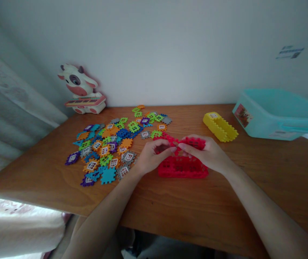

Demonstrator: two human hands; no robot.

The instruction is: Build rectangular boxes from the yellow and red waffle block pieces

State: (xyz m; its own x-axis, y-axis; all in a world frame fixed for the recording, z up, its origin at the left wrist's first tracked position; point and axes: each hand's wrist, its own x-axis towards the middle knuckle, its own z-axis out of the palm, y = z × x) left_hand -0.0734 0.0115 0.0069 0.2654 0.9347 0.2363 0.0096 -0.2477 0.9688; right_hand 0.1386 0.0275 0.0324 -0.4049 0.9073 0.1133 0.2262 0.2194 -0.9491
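Note:
A red structure of interlocking plastic building tiles (pixel 182 169) rests on the table between my hands, with cut-out openings in its sides. My left hand (pixel 155 153) pinches its upper left part, thumb and fingers closed on the red edge. On the other side my right hand (pixel 203 151) grips the upper right red panel, its thumb meeting the left thumb near the middle. The fingers hide part of the join between the red pieces.
Loose coloured tiles (pixel 113 144) lie scattered on the wooden table (pixel 148 205) to the left. A yellow tile assembly (pixel 220 127) sits at back right, beside a turquoise bin (pixel 267 120). A cow toy with a keyboard (pixel 85 93) stands at back left, near a curtain (pixel 10 108).

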